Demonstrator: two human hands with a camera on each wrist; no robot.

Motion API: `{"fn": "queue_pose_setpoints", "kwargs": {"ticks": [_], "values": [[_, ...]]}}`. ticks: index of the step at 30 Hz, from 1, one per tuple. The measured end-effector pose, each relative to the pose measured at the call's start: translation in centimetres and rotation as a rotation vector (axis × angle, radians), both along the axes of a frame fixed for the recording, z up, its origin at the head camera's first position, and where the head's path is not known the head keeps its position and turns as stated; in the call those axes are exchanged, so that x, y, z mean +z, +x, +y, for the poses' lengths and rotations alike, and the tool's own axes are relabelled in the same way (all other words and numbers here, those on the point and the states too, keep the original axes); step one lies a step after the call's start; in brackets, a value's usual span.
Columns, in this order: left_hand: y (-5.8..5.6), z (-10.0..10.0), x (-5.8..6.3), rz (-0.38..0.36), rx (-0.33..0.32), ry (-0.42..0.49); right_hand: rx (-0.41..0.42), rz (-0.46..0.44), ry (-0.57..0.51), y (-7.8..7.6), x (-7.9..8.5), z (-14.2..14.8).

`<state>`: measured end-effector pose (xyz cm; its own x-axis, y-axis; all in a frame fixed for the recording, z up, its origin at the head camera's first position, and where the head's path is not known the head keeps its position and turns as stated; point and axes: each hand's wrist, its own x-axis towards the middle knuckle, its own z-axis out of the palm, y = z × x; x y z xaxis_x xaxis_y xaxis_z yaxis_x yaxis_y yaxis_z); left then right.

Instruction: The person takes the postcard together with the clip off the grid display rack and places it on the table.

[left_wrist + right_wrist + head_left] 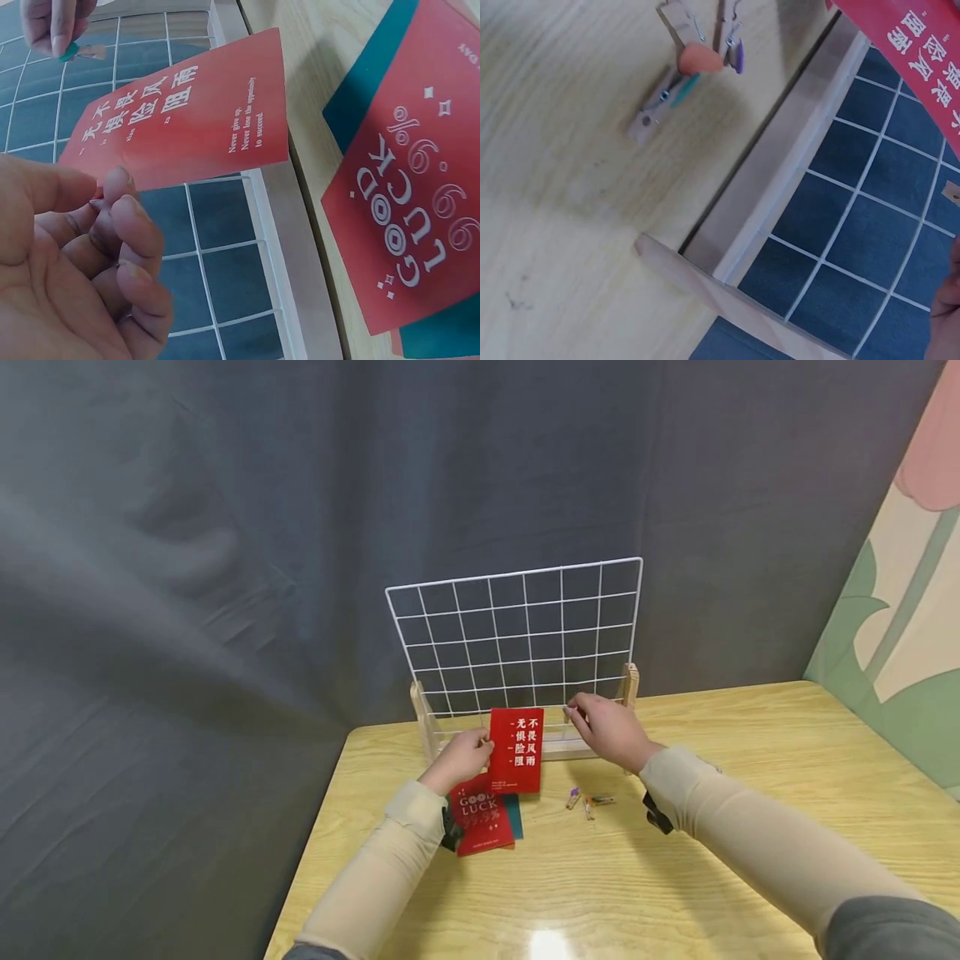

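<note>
My left hand (461,757) pinches a red card (517,750) with white Chinese characters by its left edge, between thumb and fingers. The card stands upright in front of the lower part of a white wire grid (527,616). To the right of the card, my right hand (609,727) holds a small wooden clothespin (91,52) with a green piece on it, close to the grid's lower wires. Only the tip of this clothespin (951,193) shows in the right wrist view, beside the fingers at the right edge.
Wooden feet (631,685) carry the grid at the table's back. Below the left hand lies a red GOOD LUCK card (480,818) over a teal card (514,814). Three wooden clothespins (658,105) with coloured pieces lie on the table (712,777). A grey curtain hangs behind.
</note>
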<state>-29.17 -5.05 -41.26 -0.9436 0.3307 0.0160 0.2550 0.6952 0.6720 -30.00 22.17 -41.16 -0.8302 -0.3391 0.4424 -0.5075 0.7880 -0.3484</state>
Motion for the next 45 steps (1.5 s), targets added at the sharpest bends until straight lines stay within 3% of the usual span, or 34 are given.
{"fn": "queue_pose_setpoints", "kwargs": {"ticks": [9,14,21,27,31,39,45], "values": [[0.6,-0.8,0.0,-0.063,-0.032,0.016,0.021,-0.038,0.007,0.5,-1.1,0.1],[0.9,-1.5,-0.6,-0.143,-0.059,0.024,0.037,-0.054,0.024,0.8,-1.9,0.2],[1.0,-2.2,-1.7,-0.228,-0.044,0.029,0.064,-0.070,0.038,1.4,-3.1,0.7],[1.1,-2.3,-2.4,-0.249,-0.081,0.054,0.072,-0.031,0.067,1.7,-3.8,1.1],[1.3,-2.3,-2.8,-0.256,-0.072,0.054,0.085,-0.026,0.067,2.0,-4.2,1.3],[2.1,-2.1,-4.0,-0.267,-0.026,-0.023,0.105,-0.120,0.065,2.7,-5.4,1.8],[2.5,-2.0,-4.2,-0.275,-0.008,-0.050,0.098,-0.183,0.043,3.1,-6.6,2.1]]}}
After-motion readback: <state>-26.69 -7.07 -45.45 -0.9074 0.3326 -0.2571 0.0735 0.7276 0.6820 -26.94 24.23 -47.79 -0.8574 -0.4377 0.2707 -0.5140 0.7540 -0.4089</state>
